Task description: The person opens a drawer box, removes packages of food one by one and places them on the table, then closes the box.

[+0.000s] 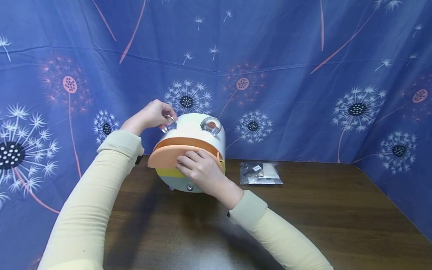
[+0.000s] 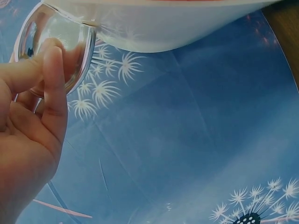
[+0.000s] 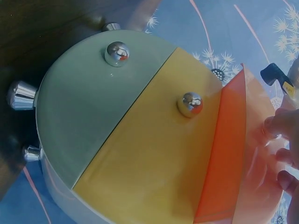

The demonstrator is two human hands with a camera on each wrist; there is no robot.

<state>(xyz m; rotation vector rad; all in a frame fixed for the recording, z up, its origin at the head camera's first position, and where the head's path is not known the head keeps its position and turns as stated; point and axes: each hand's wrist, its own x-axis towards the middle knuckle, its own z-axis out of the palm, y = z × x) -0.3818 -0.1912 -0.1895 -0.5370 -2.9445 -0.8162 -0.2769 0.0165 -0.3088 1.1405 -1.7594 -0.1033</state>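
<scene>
A rounded white storage box (image 1: 195,123) stands on the table, with two chrome loops on top. Its front carries green (image 3: 93,102), yellow (image 3: 154,144) and orange sections; round chrome knobs (image 3: 190,105) show on the green and yellow ones. At the top front, the orange flap (image 1: 162,159) tilts outward, leaving a gap beneath the white shell. My left hand (image 1: 152,116) pinches the left chrome loop (image 2: 70,39) between thumb and fingers. Curled fingers of my right hand (image 1: 206,172) hold the orange flap by its outer face, hiding the spot they grip.
A clear plastic packet (image 1: 260,173) with small contents lies on the brown wooden table (image 1: 320,210), right of the box. Directly behind hangs a blue dandelion-print cloth (image 1: 287,75). Short chrome feet (image 3: 23,95) support the box.
</scene>
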